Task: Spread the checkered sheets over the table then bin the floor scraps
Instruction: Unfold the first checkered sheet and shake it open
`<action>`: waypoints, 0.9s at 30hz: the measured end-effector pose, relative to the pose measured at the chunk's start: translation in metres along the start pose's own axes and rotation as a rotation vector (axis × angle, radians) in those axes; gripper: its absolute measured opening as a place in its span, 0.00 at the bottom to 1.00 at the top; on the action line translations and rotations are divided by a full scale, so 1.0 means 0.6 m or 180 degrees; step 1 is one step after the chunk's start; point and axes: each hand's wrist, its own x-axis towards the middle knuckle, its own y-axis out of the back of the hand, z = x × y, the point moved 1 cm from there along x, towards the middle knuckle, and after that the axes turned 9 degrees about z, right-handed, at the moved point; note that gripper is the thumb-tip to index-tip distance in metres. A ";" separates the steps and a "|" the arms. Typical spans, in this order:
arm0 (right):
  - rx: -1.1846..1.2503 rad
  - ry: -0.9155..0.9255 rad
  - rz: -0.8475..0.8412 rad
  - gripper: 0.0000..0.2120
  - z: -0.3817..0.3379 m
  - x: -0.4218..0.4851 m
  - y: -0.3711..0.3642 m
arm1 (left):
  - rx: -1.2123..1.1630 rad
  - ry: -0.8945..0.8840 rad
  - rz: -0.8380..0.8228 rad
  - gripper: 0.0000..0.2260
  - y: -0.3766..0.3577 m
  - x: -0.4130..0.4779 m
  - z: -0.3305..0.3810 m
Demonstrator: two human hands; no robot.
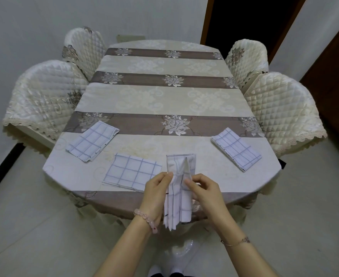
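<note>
A folded white sheet with blue checks (178, 188) hangs over the near table edge, partly pulled open. My left hand (158, 193) pinches its left side and my right hand (201, 191) pinches its right side. Three more folded checkered sheets lie flat on the table: one at the near left (131, 172), one farther left (92, 142), one at the right (237, 148). The table (164, 96) wears a cream and brown striped floral cloth. No floor scraps or bin show in view.
Four quilted cream chairs flank the table, two on the left (44, 98) and two on the right (280, 108). A dark doorway (250, 19) opens behind the far right corner. Pale tiled floor (24, 216) surrounds me.
</note>
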 end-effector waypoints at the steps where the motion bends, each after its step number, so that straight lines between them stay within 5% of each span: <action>1: 0.0024 -0.0060 0.0011 0.07 0.000 0.003 0.006 | 0.0058 -0.0072 0.0063 0.13 0.004 0.004 0.003; 7: 0.0241 -0.0577 0.0277 0.09 0.022 0.037 0.062 | 0.0522 -0.0341 0.0653 0.10 0.061 0.045 0.014; 13: 0.1127 -0.1729 0.0075 0.18 0.067 0.064 0.083 | 0.0669 -0.0061 0.0834 0.14 0.108 0.096 -0.009; 19: 0.0377 -0.1623 -0.0177 0.19 0.096 0.056 0.070 | 0.1182 -0.0078 0.1010 0.20 0.132 0.131 -0.025; 22: -0.0096 -0.1528 -0.0319 0.17 0.097 0.053 0.059 | 0.2080 -0.0503 0.1170 0.19 0.130 0.126 -0.033; 25: -0.0308 -0.1409 -0.0217 0.16 0.093 0.051 0.051 | 0.3327 -0.1683 0.1446 0.22 0.112 0.094 -0.045; 27: -0.0277 -0.1355 -0.0140 0.17 0.092 0.050 0.049 | 0.3307 -0.1933 0.0673 0.20 0.087 0.066 -0.062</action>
